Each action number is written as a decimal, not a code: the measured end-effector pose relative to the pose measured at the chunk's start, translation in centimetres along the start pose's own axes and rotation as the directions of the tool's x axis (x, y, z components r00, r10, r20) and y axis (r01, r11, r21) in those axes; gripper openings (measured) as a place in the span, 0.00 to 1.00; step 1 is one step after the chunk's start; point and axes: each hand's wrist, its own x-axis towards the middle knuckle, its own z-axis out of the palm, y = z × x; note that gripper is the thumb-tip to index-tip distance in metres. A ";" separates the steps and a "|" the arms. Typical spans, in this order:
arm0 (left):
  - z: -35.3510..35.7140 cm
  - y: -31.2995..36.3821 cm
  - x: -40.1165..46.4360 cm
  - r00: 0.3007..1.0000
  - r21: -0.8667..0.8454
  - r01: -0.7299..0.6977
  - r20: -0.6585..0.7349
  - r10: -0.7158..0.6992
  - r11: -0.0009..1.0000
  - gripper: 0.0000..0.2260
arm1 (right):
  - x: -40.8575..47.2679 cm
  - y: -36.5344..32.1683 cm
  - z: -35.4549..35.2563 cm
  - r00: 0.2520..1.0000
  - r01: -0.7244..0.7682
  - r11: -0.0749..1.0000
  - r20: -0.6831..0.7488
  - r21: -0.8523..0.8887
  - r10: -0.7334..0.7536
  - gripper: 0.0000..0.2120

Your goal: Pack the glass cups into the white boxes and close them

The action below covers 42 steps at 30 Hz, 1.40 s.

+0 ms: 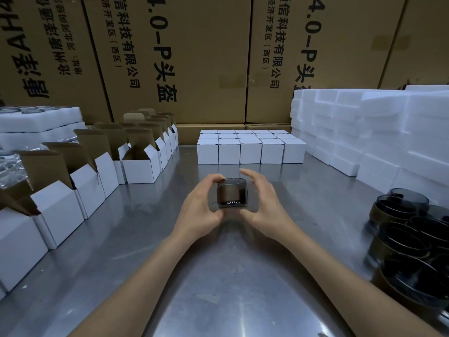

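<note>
Packing warehouse: stacked cartons [194,57], foam trays [379,132], steel table [218,276]

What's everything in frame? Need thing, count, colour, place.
glass cup: one, dark smoky, centre of table, in the left hand
loose glass cups: a cluster, exact count unclear, dark, right edge of table
open boxes: two rows, count unclear, white with brown insides, flaps up, left side
closed boxes: block five wide, white, back centre
foam blocks: stacked, white, back right
foam trays: stacked, white, back left
cartons: several, brown, black print, behind the table
table: one, bare steel
left hand: grips the cup
right hand: open, fingers beside the cup
</note>
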 end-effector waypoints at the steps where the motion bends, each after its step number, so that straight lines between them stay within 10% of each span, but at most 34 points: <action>1: 0.0 -0.1 -0.1 1.000 -0.025 0.025 0.011 -0.025 0.999 0.25 | 0.0 0.0 0.0 0.999 -0.028 0.999 0.018 0.023 0.028 0.33; 42: 0.1 0.4 -0.2 0.999 0.046 -0.046 0.002 0.046 0.998 0.25 | 0.0 -0.6 -0.3 1.000 -0.021 1.000 -0.023 0.021 0.022 0.31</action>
